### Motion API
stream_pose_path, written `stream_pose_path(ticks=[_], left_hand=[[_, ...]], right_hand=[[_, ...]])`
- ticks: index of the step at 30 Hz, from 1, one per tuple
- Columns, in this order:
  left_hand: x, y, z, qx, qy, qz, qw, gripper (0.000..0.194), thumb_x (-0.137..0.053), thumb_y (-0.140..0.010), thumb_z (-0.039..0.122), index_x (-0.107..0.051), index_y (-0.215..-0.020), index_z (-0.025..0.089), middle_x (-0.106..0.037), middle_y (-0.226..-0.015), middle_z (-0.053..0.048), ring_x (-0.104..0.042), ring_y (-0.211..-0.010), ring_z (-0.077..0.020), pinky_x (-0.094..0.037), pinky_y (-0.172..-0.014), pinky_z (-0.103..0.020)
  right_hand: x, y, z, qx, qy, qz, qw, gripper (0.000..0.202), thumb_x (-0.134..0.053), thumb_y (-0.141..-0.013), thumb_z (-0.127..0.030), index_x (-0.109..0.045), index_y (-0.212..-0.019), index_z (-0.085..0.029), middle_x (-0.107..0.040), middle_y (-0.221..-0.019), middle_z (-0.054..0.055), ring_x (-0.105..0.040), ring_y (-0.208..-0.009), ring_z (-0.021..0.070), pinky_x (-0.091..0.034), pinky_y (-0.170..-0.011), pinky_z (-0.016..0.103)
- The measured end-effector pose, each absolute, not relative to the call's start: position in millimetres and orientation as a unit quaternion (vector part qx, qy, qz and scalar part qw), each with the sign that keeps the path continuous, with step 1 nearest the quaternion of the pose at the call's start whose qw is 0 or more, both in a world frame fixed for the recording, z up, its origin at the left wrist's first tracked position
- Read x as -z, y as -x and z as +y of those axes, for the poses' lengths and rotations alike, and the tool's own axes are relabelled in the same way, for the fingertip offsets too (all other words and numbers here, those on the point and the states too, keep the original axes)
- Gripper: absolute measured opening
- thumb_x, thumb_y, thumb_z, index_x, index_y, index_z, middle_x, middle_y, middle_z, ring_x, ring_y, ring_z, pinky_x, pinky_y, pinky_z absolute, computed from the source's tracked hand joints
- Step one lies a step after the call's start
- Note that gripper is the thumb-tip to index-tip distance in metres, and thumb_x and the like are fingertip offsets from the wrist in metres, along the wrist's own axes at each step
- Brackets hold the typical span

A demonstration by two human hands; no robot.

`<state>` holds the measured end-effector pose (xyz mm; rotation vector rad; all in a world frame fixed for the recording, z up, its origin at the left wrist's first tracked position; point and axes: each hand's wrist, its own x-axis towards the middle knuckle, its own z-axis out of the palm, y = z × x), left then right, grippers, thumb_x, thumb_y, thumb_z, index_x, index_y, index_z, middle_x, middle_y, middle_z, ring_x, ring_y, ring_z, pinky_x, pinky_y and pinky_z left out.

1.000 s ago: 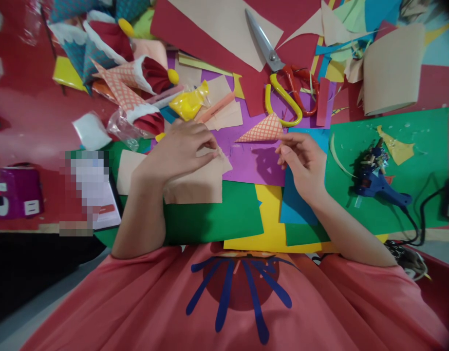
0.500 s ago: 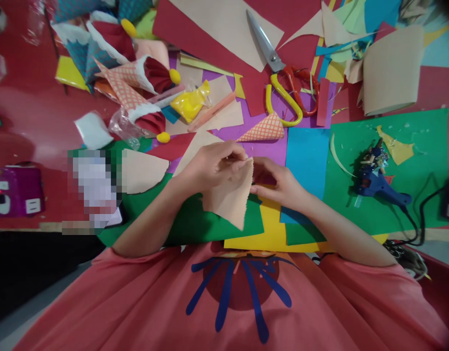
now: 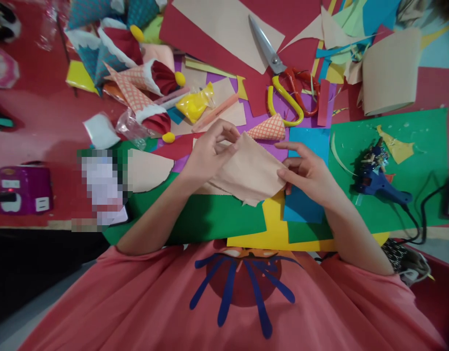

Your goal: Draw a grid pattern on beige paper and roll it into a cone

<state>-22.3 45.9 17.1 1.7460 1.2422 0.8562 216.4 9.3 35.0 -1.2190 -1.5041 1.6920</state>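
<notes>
A beige piece with jagged edges (image 3: 252, 168) is stretched between my two hands, above the green and yellow sheets. My left hand (image 3: 213, 153) pinches its upper left corner between thumb and fingers. At its right corner, my right hand (image 3: 305, 170) grips it with the thumb and lower fingers, while the index finger points out to the left. Just beyond the piece lies an orange checkered cone (image 3: 267, 127). More beige material shows beneath the held piece, partly hidden by it and my left hand.
Large scissors (image 3: 277, 68) with red and yellow handles lie beyond the cone. A blue glue gun (image 3: 383, 183) with a cable rests on the green sheet (image 3: 421, 146) at right. Finished cones (image 3: 129, 92) are heaped at upper left. A purple box (image 3: 25, 190) stands far left.
My right hand has moved right and pulled the beige piece out flat and wide; before, it hung folded between the hands. The view has shifted slightly.
</notes>
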Motion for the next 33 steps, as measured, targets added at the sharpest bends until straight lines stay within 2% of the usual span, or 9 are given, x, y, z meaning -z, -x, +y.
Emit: stream_pose_path(ticks=[3,6,8,12,15,21,27,30,33], left_hand=[[-23.6,20.9,36.4,-0.279,-0.726,0.491,0.393,0.018,-0.052,-0.089,0.025,-0.054,-0.106,0.021,-0.065,-0.107,-0.003,-0.065,-0.098,-0.0142,-0.056,-0.079,-0.026],[-28.7,22.1,20.3,-0.236,-0.793,0.477,0.298,0.025,-0.045,-0.094,0.024,-0.054,-0.118,0.021,-0.06,-0.127,-0.008,-0.055,-0.123,-0.0196,-0.046,-0.106,-0.038],[-28.8,24.7,7.5,-0.221,-0.812,0.474,0.259,0.028,-0.039,-0.097,0.023,-0.053,-0.121,0.022,-0.058,-0.131,-0.009,-0.051,-0.128,-0.0204,-0.041,-0.111,-0.041],[-20.2,31.1,-15.5,-0.199,-0.814,0.482,0.256,0.035,-0.035,-0.099,0.026,-0.043,-0.132,0.019,-0.049,-0.141,-0.015,-0.044,-0.135,-0.0234,-0.039,-0.112,-0.045],[-11.7,34.0,-25.0,-0.216,-0.804,0.482,0.273,0.039,-0.033,-0.1,0.027,-0.037,-0.138,0.019,-0.044,-0.145,-0.016,-0.039,-0.139,-0.0233,-0.037,-0.114,-0.046],[-4.3,44.9,-21.2,-0.227,-0.812,0.465,0.27,0.042,-0.035,-0.1,0.029,-0.034,-0.141,0.02,-0.042,-0.147,-0.017,-0.036,-0.141,-0.0236,-0.036,-0.115,-0.046],[-13.2,61.4,-20.6,-0.195,-0.892,0.355,0.203,0.06,-0.061,-0.088,0.047,-0.04,-0.136,0.018,-0.05,-0.14,-0.019,-0.047,-0.133,-0.0298,-0.044,-0.106,-0.044],[-19.5,51.9,-32.4,-0.196,-0.919,0.315,0.137,0.039,-0.061,-0.089,0.042,-0.053,-0.118,0.017,-0.067,-0.114,-0.013,-0.062,-0.109,-0.0255,-0.049,-0.091,-0.037],[-20.5,37.0,-41.2,-0.191,-0.909,0.344,0.14,0.014,-0.047,-0.096,0.026,-0.06,-0.096,0.019,-0.071,-0.09,-0.004,-0.065,-0.087,-0.0187,-0.047,-0.077,-0.032]], right_hand=[[-34.8,-229.9,-0.5,-0.508,0.51,-0.647,0.252,0.033,-0.059,-0.089,-0.027,-0.053,-0.12,-0.02,-0.062,-0.072,-0.003,-0.061,-0.054,0.0104,-0.046,-0.044,0.021],[-30.4,-238.8,-12.1,-0.235,0.545,-0.759,0.268,0.027,-0.061,-0.087,-0.023,-0.062,-0.115,-0.021,-0.07,-0.086,0.006,-0.066,-0.074,0.0191,-0.054,-0.061,0.032],[-27.9,-237.9,-21.4,-0.134,0.487,-0.816,0.281,0.025,-0.059,-0.087,-0.017,-0.065,-0.111,-0.021,-0.072,-0.096,0.009,-0.067,-0.09,0.0243,-0.056,-0.077,0.04],[-25.1,-219.6,-40.4,-0.174,0.332,-0.903,0.21,0.035,-0.05,-0.09,-0.008,-0.062,-0.122,-0.015,-0.068,-0.123,0.012,-0.058,-0.121,0.0256,-0.052,-0.096,0.043],[-21.4,-204.3,-46.9,-0.168,0.322,-0.912,0.189,0.035,-0.051,-0.093,-0.012,-0.059,-0.126,-0.013,-0.065,-0.129,0.011,-0.054,-0.128,0.0251,-0.049,-0.102,0.044],[-17.7,-198.7,-42.0,-0.13,0.374,-0.892,0.219,0.021,-0.052,-0.092,-0.011,-0.068,-0.105,-0.015,-0.072,-0.117,0.009,-0.062,-0.115,0.0259,-0.053,-0.095,0.043],[-27.6,-208.2,-49.6,-0.163,0.393,-0.869,0.251,0.017,-0.055,-0.088,-0.008,-0.066,-0.099,-0.016,-0.075,-0.107,0.007,-0.067,-0.104,0.0238,-0.056,-0.086,0.039],[-32.5,-210.1,-54.7,-0.192,0.398,-0.86,0.255,0.017,-0.056,-0.088,-0.009,-0.065,-0.101,-0.015,-0.076,-0.101,0.007,-0.069,-0.098,0.0223,-0.054,-0.083,0.037],[-35.5,-210.9,-55.4,-0.219,0.419,-0.846,0.247,0.015,-0.053,-0.091,-0.012,-0.064,-0.1,-0.017,-0.077,-0.095,0.005,-0.07,-0.091,0.0194,-0.053,-0.078,0.034]])
